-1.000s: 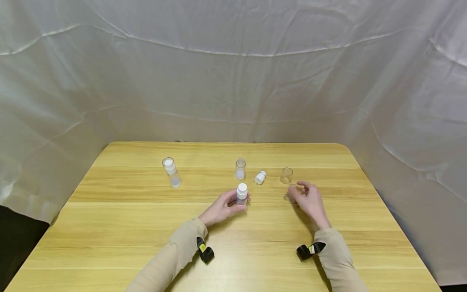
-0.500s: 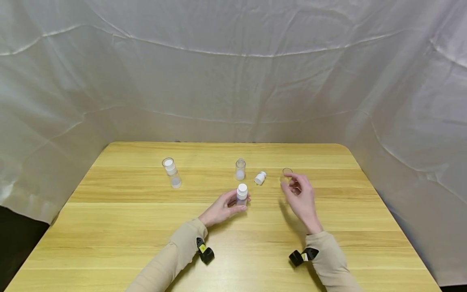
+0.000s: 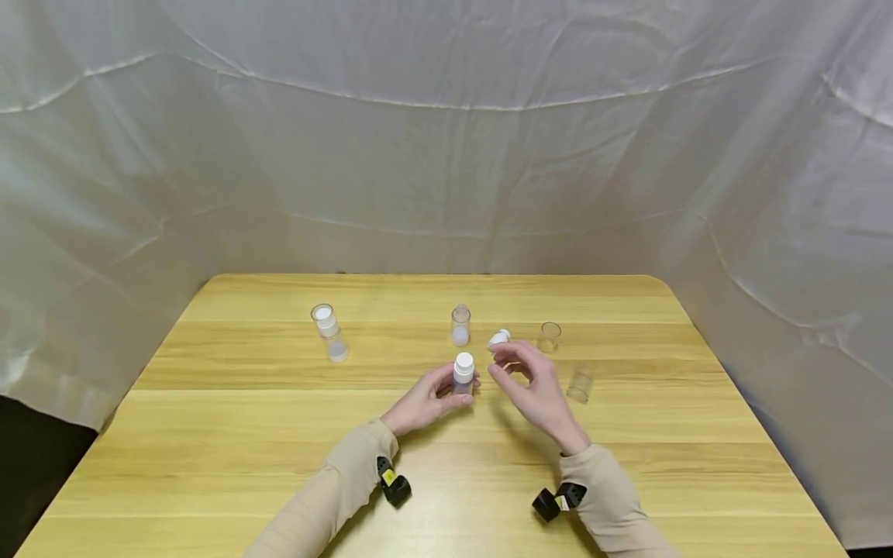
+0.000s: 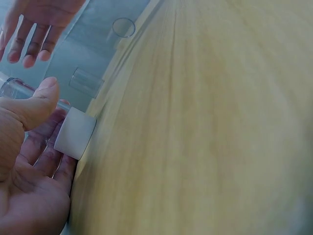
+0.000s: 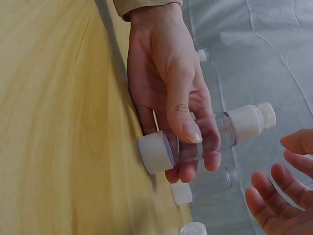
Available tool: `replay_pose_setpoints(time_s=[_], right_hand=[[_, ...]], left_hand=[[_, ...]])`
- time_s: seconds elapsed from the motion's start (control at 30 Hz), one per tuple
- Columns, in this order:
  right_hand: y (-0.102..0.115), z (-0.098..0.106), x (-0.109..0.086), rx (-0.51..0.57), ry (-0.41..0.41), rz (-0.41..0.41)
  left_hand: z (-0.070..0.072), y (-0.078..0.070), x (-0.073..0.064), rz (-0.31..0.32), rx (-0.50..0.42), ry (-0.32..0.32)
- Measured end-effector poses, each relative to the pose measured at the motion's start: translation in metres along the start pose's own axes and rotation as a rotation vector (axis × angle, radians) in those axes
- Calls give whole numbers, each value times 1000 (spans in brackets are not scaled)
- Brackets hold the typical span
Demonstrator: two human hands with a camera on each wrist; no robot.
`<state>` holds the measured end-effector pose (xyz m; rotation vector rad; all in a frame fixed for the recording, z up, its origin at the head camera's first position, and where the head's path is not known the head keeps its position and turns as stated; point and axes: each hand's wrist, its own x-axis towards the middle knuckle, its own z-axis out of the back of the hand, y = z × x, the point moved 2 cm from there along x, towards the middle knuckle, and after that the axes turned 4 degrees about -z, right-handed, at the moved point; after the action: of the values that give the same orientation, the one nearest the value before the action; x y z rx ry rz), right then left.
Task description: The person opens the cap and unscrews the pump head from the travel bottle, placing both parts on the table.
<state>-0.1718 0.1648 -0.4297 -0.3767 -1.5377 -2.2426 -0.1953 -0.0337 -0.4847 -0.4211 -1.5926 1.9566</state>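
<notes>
On the wood-grain counter (image 3: pixel 209 442), a small white bottle (image 3: pixel 498 338) lies just beyond the right fingers (image 3: pixel 518 350), two clear cylinders (image 3: pixel 549 339) (image 3: pixel 580 385) to their right; a clear container (image 3: pixel 460 329) stands beyond the left fingers (image 3: pixel 438 374).

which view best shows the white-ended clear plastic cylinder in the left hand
The right wrist view: the white-ended clear plastic cylinder looks large, both ends visible. The head view shows it small, lower end hidden; the left wrist view shows mainly its white base.
</notes>
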Motion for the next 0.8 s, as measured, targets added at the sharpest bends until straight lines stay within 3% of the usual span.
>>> replay_pose_setpoints(time_s=[0.27, 0.6, 0.8], right_hand=[[2, -2, -2, -33, 76, 0], [1, -3, -2, -27, 114, -5], [0, -3, -4, -22, 157, -40]], left_hand=[[-1, 0, -1, 1, 1, -9], [-1, 0, -2, -5, 34, -24], [-2, -1, -2, 8, 38, -32]])
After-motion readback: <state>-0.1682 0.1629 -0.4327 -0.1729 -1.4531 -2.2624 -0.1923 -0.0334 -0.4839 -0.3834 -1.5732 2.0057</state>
